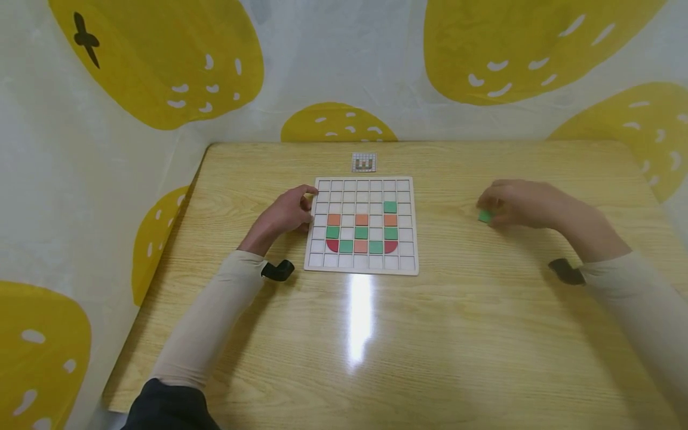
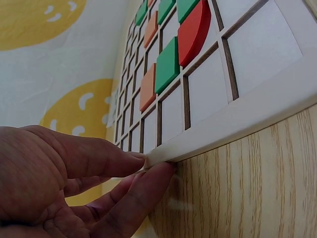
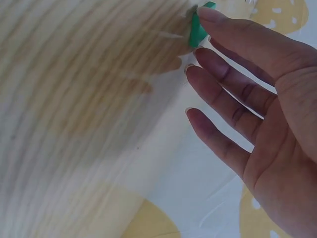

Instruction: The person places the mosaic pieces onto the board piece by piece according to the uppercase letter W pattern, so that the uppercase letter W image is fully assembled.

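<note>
A white grid board [image 1: 362,263] lies flat on the table with green, orange and red tiles set in some of its squares. At its left edge is my left hand [image 1: 287,210]; in the left wrist view the thumb and a finger of that hand [image 2: 106,168] pinch the board's rim [image 2: 237,131]. Off to the right of the board, my right hand [image 1: 524,203] holds a green square tile [image 1: 485,215] just over the table. The right wrist view shows this tile [image 3: 198,29] between thumb and forefinger, the other fingers of the hand [image 3: 267,134] spread.
A small card [image 1: 364,162] with a dark E-like figure on a grid lies just behind the board. The wooden table [image 1: 451,334] meets a white cloth [image 1: 344,54] with yellow fruit shapes at the back and left. A light reflection crosses the front of the tabletop.
</note>
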### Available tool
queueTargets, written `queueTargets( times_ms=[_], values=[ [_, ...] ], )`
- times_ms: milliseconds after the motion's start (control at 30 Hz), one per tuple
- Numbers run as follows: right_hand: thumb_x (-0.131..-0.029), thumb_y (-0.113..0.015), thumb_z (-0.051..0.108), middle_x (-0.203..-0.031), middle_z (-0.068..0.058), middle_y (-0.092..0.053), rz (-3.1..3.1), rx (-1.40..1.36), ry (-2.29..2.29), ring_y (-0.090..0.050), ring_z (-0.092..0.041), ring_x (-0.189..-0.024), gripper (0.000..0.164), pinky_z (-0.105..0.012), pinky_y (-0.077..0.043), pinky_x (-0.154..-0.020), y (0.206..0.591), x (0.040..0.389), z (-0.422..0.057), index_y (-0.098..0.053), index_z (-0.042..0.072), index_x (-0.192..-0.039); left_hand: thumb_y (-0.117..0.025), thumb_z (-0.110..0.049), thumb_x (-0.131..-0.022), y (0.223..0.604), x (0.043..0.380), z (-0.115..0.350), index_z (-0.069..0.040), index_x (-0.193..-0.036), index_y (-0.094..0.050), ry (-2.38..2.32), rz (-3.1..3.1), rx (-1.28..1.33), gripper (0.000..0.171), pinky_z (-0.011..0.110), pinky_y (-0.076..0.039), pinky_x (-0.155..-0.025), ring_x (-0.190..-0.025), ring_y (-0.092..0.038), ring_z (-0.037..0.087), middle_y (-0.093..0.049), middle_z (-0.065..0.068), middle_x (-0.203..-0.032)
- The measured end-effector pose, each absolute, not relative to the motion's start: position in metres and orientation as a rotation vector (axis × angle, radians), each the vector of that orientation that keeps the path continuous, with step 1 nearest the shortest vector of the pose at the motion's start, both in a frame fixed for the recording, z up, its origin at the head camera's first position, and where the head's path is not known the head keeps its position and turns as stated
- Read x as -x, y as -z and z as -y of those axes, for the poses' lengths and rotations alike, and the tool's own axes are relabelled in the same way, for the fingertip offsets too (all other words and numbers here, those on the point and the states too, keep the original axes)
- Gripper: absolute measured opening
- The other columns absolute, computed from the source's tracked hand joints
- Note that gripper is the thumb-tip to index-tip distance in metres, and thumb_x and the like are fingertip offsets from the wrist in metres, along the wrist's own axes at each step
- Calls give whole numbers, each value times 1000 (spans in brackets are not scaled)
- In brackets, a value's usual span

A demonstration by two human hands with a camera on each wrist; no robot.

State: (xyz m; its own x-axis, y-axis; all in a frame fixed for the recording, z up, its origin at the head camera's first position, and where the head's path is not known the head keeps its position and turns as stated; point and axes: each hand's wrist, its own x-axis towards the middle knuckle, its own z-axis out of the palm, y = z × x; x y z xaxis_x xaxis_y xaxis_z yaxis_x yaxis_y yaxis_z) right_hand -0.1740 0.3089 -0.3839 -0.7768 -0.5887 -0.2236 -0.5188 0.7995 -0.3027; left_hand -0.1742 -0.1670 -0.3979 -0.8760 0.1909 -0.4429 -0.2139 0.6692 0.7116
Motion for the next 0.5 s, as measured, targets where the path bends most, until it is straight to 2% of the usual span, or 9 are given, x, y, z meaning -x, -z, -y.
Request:
queueTargets(
  times_ms=[500],
  values=[
    [-88, -80, 18, -101, 2, -66, -2728, 844, 339, -63, -20, -95, 22, -47, -53, -83, 389, 166, -314, -74, 16, -109, -61, 7, -95, 398, 173, 166, -12, -152, -41, -1094, -2407, 16, 64, 33, -59, -79, -102, -55, 31, -49, 18, -123]
  ],
)
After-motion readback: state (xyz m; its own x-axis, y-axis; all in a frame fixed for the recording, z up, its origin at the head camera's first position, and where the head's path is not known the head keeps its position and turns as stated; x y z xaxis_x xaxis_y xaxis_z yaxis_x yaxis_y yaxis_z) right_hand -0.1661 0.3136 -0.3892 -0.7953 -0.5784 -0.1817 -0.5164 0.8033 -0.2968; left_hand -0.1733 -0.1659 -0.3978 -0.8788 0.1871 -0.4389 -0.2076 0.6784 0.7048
